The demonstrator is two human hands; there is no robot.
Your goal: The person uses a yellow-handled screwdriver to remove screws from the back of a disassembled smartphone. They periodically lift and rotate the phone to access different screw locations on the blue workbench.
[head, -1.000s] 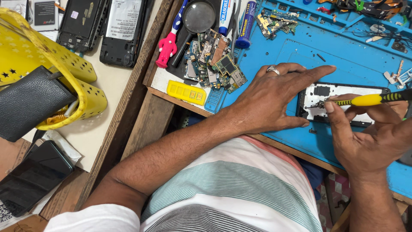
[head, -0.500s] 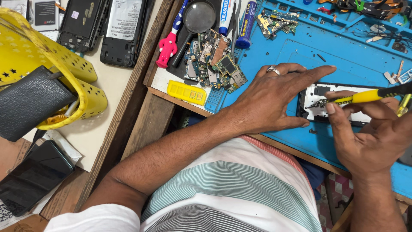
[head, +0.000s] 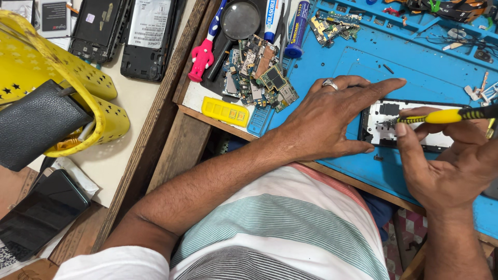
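Note:
An opened phone with a white inner frame lies on the blue work mat. My left hand, a ring on one finger, lies flat on the mat and presses against the phone's left edge. A yellow-handled screwdriver is gripped in my right hand, its tip resting on the phone's inner frame near the left side.
A pile of circuit boards, a magnifying glass, a pink tool and a small yellow case lie left of the mat. Two opened phones, a yellow basket holding a black pouch, and a dark phone are on the left.
The screwdriver tip has shifted slightly over the phone's inner frame. My left hand stays pressed in place.

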